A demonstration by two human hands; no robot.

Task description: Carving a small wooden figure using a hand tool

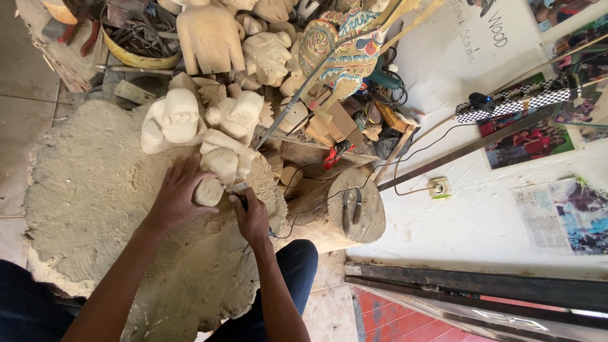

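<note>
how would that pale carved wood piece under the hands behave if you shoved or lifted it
The pale carved wood piece looks like solid, rigid wood, so it probably would not flex. Its rounded lumps suggest it could rock or tip if pushed, which may be why the left hand steadies it. The rough stump top probably grips it, so sliding seems unlikely.
</note>
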